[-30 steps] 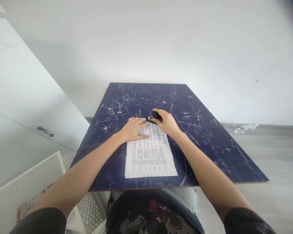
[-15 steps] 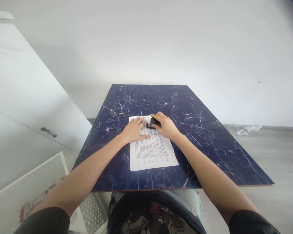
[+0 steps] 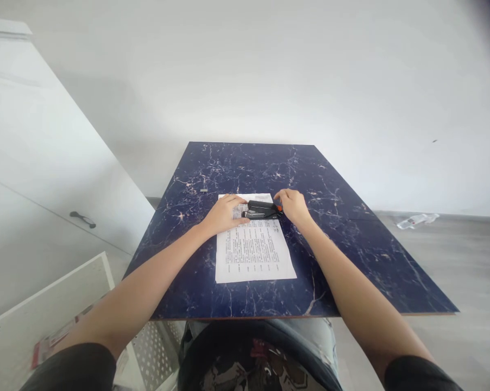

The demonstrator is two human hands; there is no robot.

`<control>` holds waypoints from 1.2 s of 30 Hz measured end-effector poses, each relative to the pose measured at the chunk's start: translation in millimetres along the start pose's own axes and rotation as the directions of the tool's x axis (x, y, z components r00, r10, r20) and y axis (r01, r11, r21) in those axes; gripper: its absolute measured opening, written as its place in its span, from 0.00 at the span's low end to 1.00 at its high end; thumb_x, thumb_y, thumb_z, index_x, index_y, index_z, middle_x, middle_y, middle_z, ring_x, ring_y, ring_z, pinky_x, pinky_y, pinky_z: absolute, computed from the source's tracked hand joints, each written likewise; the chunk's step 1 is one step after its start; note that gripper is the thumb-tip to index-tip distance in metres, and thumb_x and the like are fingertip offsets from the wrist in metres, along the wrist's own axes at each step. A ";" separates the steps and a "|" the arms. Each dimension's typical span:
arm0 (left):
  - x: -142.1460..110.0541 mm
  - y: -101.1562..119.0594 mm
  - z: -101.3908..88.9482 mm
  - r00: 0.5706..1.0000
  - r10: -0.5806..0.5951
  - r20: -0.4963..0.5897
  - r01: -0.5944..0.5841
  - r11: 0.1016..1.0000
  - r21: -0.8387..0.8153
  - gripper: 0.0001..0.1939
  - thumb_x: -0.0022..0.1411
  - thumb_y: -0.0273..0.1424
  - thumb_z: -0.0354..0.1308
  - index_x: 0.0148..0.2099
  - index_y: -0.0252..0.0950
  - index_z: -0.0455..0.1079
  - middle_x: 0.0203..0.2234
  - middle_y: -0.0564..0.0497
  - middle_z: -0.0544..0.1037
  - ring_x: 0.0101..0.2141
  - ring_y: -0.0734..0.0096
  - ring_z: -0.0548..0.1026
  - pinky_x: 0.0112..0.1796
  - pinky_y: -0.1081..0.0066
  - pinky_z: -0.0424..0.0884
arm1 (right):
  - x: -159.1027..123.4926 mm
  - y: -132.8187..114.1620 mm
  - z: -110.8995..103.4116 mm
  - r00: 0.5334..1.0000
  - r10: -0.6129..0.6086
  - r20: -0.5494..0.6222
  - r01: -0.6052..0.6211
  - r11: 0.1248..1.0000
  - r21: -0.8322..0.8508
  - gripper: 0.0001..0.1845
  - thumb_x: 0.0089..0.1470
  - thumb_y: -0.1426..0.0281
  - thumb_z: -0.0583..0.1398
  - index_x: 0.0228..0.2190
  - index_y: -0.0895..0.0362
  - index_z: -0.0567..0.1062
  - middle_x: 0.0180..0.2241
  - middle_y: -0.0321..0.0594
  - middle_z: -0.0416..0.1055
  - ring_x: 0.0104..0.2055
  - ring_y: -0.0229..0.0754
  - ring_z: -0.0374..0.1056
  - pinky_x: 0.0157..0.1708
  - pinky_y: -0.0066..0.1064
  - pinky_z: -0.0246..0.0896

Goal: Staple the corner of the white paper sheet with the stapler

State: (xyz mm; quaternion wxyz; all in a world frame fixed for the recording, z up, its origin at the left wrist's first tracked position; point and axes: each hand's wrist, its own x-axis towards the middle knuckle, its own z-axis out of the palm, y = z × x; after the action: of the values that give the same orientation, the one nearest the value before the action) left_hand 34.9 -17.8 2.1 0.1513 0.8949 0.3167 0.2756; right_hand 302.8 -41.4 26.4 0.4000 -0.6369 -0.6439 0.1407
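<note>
The left hand (image 3: 224, 214) has its thumb and fingers apart, their tips at the left end of a black stapler (image 3: 263, 210); whether they pinch it, I cannot tell. The right hand (image 3: 294, 205) is curled at the right end, fingertips by an orange-red part (image 3: 280, 208); how firmly they grip, if at all, does not show.

The stapler lies across the far part of the printed paper (image 3: 253, 250), between the two hands. It could skid or swivel if the right hand pushed at its end while the left held loosely, since the paper beneath looks free to slide. The left fingertips sit close to the gap between its two long parts, so closing it carelessly could nip them.

Its long axis runs left to right. The two parts stand apart at the left end, so the mouth seems to point left, and they converge towards the right.

The paper's longer side runs near to far on the dark blue marbled table (image 3: 351, 260). A small pale piece (image 3: 203, 190) lies beyond it to the left. Farther out are a white cabinet with a dark handle (image 3: 82, 219) on the left and a clear plastic packet (image 3: 417, 220) on the floor to the right.
</note>
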 end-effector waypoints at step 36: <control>-7.3 -21.8 -18.9 0.991 0.021 0.132 0.016 0.961 -0.275 0.15 0.69 0.41 0.59 0.53 0.50 0.81 0.47 0.47 0.83 0.46 0.58 0.81 0.53 0.53 0.75 | 12.4 54.6 10.0 0.902 -0.125 0.412 0.327 0.822 -0.466 0.19 0.68 0.75 0.48 0.29 0.56 0.74 0.35 0.46 0.69 0.37 0.46 0.61 0.38 0.34 0.55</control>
State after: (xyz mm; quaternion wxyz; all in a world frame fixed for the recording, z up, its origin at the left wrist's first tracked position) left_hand 8.6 -4.3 4.7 0.2948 0.8820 0.2634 0.2565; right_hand 336.2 -18.4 -13.6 0.0989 -0.6017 -0.7922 0.0257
